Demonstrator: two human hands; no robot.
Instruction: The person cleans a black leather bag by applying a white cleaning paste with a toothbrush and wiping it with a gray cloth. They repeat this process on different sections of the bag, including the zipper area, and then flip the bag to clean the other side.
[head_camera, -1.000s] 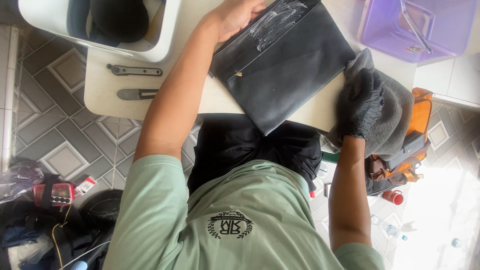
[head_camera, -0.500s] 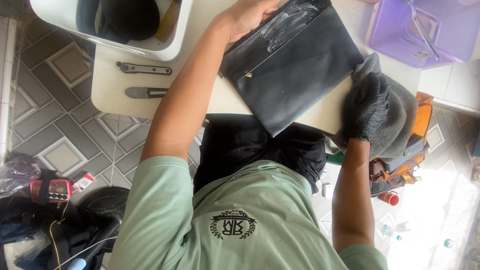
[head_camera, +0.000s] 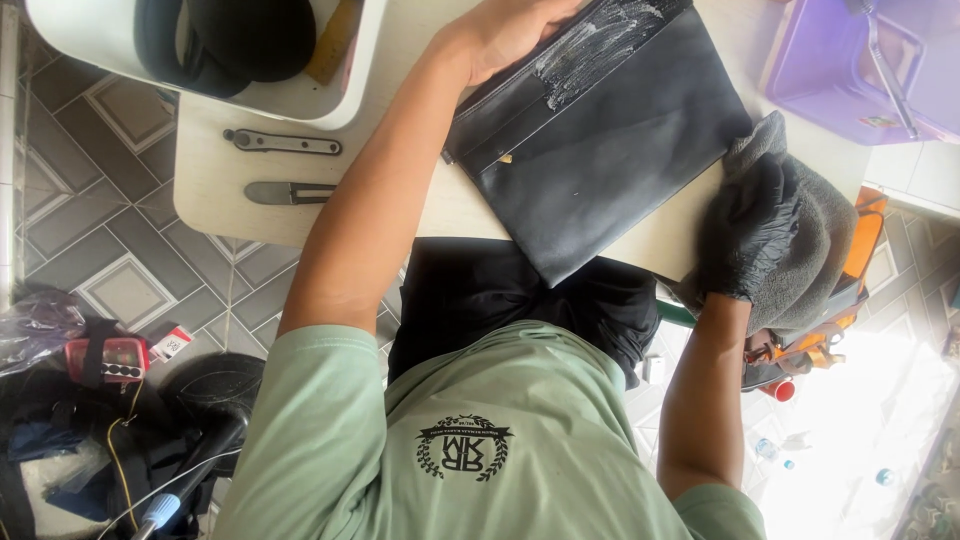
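Pale table over grey patterned floor tiles; bare hand flat on black pouch, gloved hand seemingly gripping grey cloth.

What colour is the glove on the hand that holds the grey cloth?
Black; the head view shows the glove gripping the grey cloth.

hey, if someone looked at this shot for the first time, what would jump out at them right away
The black leather pouch lying slanted across the pale table, its top smeared white. A bare hand presses its upper edge, while a black-gloved hand grips a grey cloth at the table's edge beside the pouch. A purple tub sits in the upper corner beyond the cloth.
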